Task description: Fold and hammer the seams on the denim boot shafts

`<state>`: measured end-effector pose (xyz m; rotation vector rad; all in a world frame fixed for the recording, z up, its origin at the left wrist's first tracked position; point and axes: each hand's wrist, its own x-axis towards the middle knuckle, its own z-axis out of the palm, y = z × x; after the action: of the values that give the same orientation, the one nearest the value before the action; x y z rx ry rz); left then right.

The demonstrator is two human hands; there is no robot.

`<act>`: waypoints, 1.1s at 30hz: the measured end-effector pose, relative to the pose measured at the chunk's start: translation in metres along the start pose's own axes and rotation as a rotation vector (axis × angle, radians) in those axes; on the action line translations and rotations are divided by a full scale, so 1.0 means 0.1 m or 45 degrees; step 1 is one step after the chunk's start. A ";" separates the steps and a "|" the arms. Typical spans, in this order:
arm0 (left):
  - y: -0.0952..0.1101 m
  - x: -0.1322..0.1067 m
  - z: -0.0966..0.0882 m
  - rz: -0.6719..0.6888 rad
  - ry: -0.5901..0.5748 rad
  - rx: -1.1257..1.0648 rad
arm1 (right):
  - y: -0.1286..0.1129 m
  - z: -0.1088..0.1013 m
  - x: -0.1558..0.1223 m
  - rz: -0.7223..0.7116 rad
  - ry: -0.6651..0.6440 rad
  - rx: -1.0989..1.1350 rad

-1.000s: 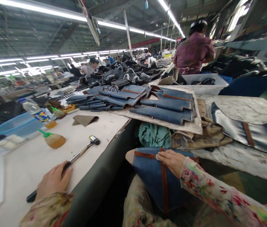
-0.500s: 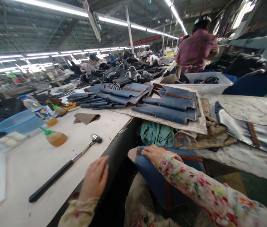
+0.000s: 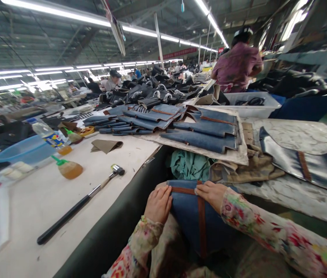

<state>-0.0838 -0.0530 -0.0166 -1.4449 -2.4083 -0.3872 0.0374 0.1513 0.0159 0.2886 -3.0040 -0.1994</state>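
A blue leather panel (image 3: 188, 216) with brown straps lies over my lap, below the table's edge. My left hand (image 3: 159, 202) grips its upper left corner, fingers bent over the border at the end of the horizontal brown strap (image 3: 182, 190). Farther right along the same border, my right hand (image 3: 212, 194) holds the panel where the two straps meet. The undersides of both hands, thumbs included, are hidden. On the table to the left rests a hammer (image 3: 86, 199) with a black handle and a metal head.
A white tabletop (image 3: 120, 154) carries glue bottles (image 3: 70, 170), a drink bottle (image 3: 51, 137) and a blue basin (image 3: 24, 148). Stacked blue panels (image 3: 204, 131) lie ahead, with teal cloth (image 3: 191, 166) under their board. A person (image 3: 235, 63) stands beyond a white bin (image 3: 252, 103).
My left hand has moved right from beside the table edge and taken hold of the panel's left corner. My right hand has slid right along the border.
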 end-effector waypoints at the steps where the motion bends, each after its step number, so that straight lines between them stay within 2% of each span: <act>1: -0.01 -0.02 -0.03 -0.020 -0.009 0.031 | 0.01 0.01 -0.06 -0.012 0.020 -0.034; 4: -0.16 -0.06 -0.22 -0.031 -0.048 0.075 | 0.02 0.10 -0.22 -0.026 0.120 -0.015; 6: -0.44 -0.13 -0.45 -0.040 -0.033 0.075 | 0.04 0.21 -0.37 0.029 0.243 0.082; 7: -0.64 -0.19 -0.59 -0.096 0.005 0.096 | 0.05 0.26 -0.46 0.075 0.314 0.128; 9: -1.11 -0.37 -0.84 -0.324 0.061 0.225 | 0.06 0.37 -0.67 0.171 0.443 0.188; 10: -1.36 -0.48 -0.95 -0.498 0.023 0.317 | 0.06 0.41 -0.76 0.208 0.490 0.202; 12: -1.79 -0.69 -1.08 -0.834 -0.196 0.407 | 0.04 0.47 -0.90 0.238 0.549 0.207; 13: -1.95 -0.78 -1.12 -0.949 -0.285 0.403 | 0.03 0.48 -0.94 0.251 0.562 0.197; 14: -2.06 -0.84 -1.13 -0.985 -0.325 0.400 | 0.01 0.49 -0.95 0.266 0.567 0.178; 16: -2.15 -0.86 -1.14 -0.984 -0.335 0.377 | -0.02 0.49 -0.92 0.294 0.561 0.123; 18: -2.04 -0.79 -1.14 -0.949 -0.323 0.312 | -0.04 0.48 -0.88 0.337 0.528 0.054; 20: -1.78 -0.70 -1.13 -0.961 -0.341 0.146 | -0.06 0.47 -0.86 0.377 0.493 -0.009; 24: -0.95 -0.61 -1.01 -1.060 -0.302 -0.508 | -0.11 0.46 -0.94 0.387 0.526 0.012; 27: -0.29 -0.56 -0.86 -1.088 -0.444 -0.937 | -0.15 0.45 -1.01 0.391 0.576 0.114; 29: 0.03 -0.48 -0.81 -1.075 -0.544 -1.112 | -0.17 0.44 -1.03 0.416 0.612 0.153; 31: 0.23 -0.39 -0.81 -1.017 -0.540 -1.264 | -0.19 0.44 -1.04 0.421 0.627 0.179; 33: 0.34 -0.32 -0.82 -0.904 -0.456 -1.361 | -0.20 0.43 -1.05 0.418 0.618 0.198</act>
<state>-0.0299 -0.0946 0.0490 -0.8671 -3.1222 -1.9459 0.1379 0.1572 -0.0405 -0.1304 -2.5342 0.1211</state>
